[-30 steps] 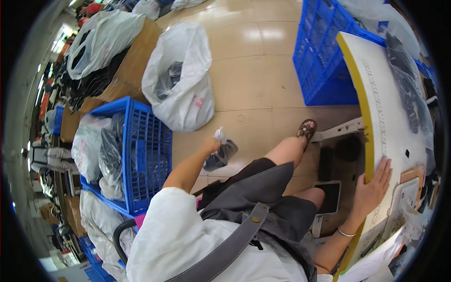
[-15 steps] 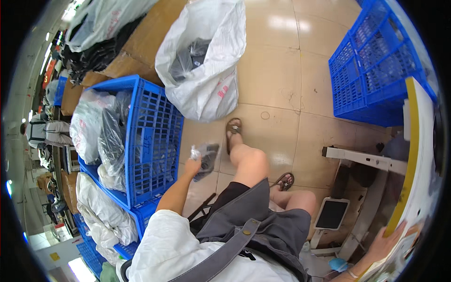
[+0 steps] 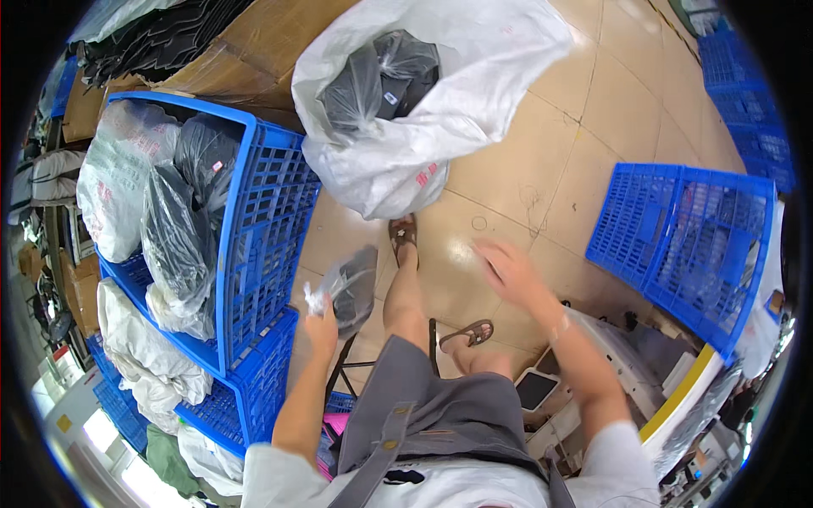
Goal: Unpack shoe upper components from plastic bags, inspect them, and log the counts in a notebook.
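The left hand (image 3: 319,330) is closed around the gathered white neck of a clear bag (image 3: 354,292) with dark contents; the bag hangs tilted to the right of that hand, between the left crate (image 3: 264,229) and the left foot (image 3: 404,239). The right hand (image 3: 512,275) is open, its fingers extended and slightly blurred, in the air above the tiled floor (image 3: 559,173). Beyond the left hand stands a white sack (image 3: 491,102), mouth wide, with dark packets (image 3: 381,85) inside. The left crate, blue, contains a white bag (image 3: 127,178) beside a dark bag (image 3: 180,245). At right, a second blue crate (image 3: 677,224) stands near the yellow-edged table (image 3: 677,394).
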Demonstrator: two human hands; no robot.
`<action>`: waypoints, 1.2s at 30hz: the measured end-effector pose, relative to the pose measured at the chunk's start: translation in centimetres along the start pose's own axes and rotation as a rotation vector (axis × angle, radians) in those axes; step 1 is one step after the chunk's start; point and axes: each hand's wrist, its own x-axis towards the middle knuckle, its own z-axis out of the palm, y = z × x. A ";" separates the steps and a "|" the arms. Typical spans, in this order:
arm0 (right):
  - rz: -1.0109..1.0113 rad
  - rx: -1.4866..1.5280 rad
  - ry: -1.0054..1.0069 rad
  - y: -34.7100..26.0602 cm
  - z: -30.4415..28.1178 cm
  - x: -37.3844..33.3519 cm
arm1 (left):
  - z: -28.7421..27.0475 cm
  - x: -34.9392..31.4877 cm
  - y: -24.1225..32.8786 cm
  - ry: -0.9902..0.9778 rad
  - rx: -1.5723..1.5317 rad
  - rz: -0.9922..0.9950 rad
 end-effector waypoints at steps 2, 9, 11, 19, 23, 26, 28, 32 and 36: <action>-0.068 -0.056 -0.122 2.9 3.5 10.4 | -2.4 -1.7 0.8 0.097 -0.256 0.166; 0.376 -0.599 -0.643 11.0 13.2 27.5 | -9.4 -1.7 6.5 -0.123 -0.496 0.098; 0.409 -0.275 -0.894 13.9 14.1 25.2 | -9.6 -0.8 8.2 -0.065 -0.521 0.258; 0.151 0.761 -1.037 -3.2 18.3 13.7 | -10.9 3.1 20.3 -0.190 -0.498 1.096; 0.175 1.129 -0.781 -8.7 16.3 15.1 | -3.0 6.6 24.1 -0.219 -0.484 1.303; 0.142 0.885 -0.814 -8.2 14.0 14.5 | 4.0 10.8 26.9 -0.372 0.169 1.128; 0.316 0.981 -1.053 -8.3 12.7 15.2 | 9.3 14.2 21.1 -0.396 0.552 0.858; 0.591 0.992 -1.080 -4.6 10.0 13.8 | 11.3 16.9 14.4 -0.548 0.827 0.198; 0.495 0.864 -1.024 -2.2 10.3 15.6 | 6.3 21.2 8.5 -0.275 0.413 0.061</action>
